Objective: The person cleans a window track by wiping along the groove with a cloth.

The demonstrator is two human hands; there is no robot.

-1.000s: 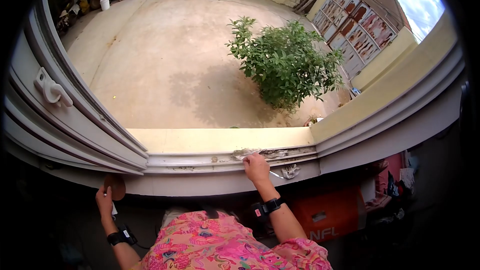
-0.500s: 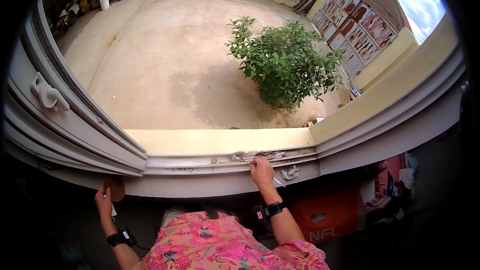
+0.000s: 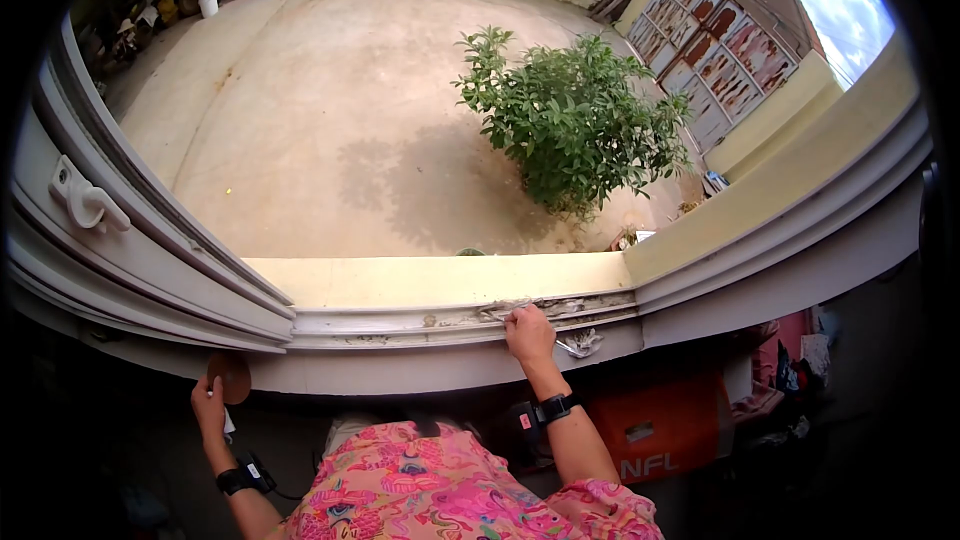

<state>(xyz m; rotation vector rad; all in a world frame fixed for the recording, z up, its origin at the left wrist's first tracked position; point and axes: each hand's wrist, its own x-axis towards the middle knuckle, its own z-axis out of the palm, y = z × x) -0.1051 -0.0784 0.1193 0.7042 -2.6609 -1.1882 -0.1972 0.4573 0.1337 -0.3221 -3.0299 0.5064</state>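
Observation:
My right hand [image 3: 530,333] is closed in a pinch over the window track [image 3: 460,325], on a thin, pale stick-like tool mostly hidden by the fingers. Crumpled, dirty whitish material [image 3: 508,309] lies in the track just beyond the fingertips. A crumpled clear-white scrap [image 3: 585,343] rests on the inner sill, right of that hand. At the sill's left end, my left hand [image 3: 207,406] has its fingers closed at the edge of a flat, round brown disc [image 3: 232,378]. Something white [image 3: 229,424] hangs below that palm.
A sliding window sash with a white latch [image 3: 88,202] stands to the left. Outside are a concrete yard, a leafy bush [image 3: 580,120] and a rusty gate [image 3: 715,50]. Below the sill at right is an orange box [image 3: 655,430] marked NFL, with cloths beside it.
My right hand has shifted slightly right and away from me along the track, and the tool's end shows less. My left hand stays almost in place.

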